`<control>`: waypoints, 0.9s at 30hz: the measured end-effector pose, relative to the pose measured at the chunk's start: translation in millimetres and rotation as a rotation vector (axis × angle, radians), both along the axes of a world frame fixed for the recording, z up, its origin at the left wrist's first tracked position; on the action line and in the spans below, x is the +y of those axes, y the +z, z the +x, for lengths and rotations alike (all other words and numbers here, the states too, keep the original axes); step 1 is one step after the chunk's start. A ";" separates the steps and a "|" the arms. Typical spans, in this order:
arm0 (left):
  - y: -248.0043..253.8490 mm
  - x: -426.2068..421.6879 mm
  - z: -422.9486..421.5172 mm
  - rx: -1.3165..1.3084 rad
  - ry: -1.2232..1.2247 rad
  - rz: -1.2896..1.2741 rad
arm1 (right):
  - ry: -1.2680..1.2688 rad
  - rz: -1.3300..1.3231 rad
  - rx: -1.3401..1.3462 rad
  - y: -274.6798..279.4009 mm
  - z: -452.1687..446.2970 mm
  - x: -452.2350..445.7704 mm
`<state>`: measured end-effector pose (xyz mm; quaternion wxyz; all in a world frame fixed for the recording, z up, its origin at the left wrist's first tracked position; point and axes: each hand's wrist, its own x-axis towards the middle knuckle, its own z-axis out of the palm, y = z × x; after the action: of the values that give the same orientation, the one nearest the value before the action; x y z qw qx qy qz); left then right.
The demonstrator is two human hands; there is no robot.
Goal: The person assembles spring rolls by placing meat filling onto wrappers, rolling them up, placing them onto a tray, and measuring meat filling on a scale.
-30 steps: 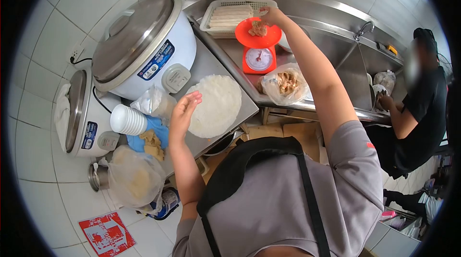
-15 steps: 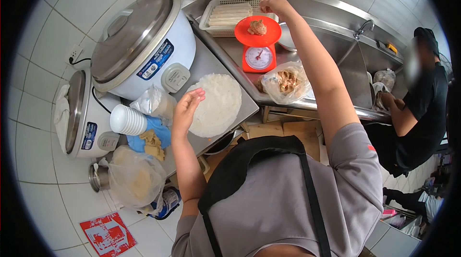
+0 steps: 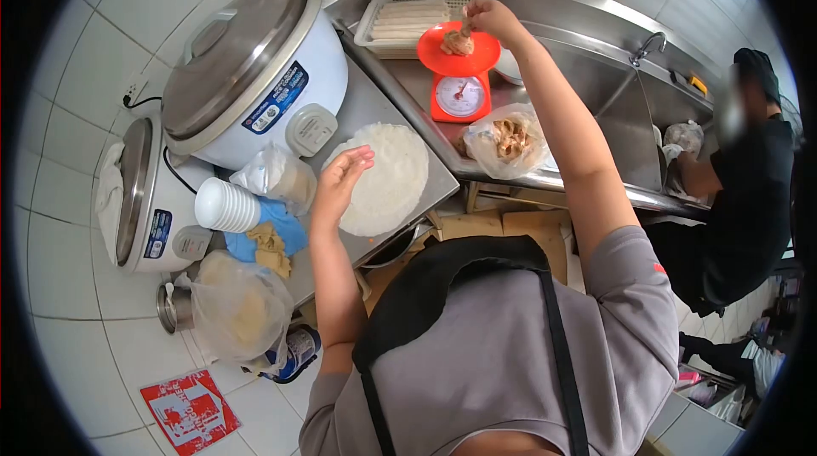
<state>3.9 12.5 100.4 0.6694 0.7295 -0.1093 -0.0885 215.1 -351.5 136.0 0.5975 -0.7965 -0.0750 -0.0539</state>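
Observation:
A red scale (image 3: 459, 97) stands on the steel counter, with a lump of pinkish filling (image 3: 458, 43) on its round red pan. My right hand (image 3: 491, 17) is over the pan's back edge, fingers pinched on a bit of filling that stretches up from the lump. My left hand (image 3: 342, 177) hovers by the left edge of a stack of round white wrappers (image 3: 387, 179), fingers apart and holding nothing. An open plastic bag of filling (image 3: 511, 143) sits in front of the scale. Behind it, a white basket (image 3: 374, 40) holds several pale rolls (image 3: 412, 20).
Two large cookers (image 3: 255, 73) stand at the left. Stacked white cups (image 3: 226, 205), a blue cloth (image 3: 285, 226) and a plastic bag (image 3: 242, 311) are nearer. At right are the steel sink (image 3: 587, 73) and another person (image 3: 723, 192) in black.
My right hand has come down from above the scale and closed on filling at the pan. My left hand has shifted slightly up and right over the wrappers.

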 end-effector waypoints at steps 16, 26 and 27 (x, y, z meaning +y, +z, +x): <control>-0.7 -4.2 9.2 -0.005 -0.004 0.004 | -0.177 -0.542 -0.050 -15.2 -15.4 1.3; -2.1 -10.6 17.0 -0.014 -0.030 -0.003 | -0.229 -0.592 -0.184 -2.6 -13.9 3.0; -2.2 -11.1 17.7 -0.012 -0.029 -0.007 | -0.198 -0.581 -0.195 -2.9 -14.3 2.6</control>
<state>21.6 1.3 98.2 0.6700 0.7259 -0.1242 -0.0937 200.8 -348.9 133.1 0.3267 -0.9284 -0.0661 -0.1642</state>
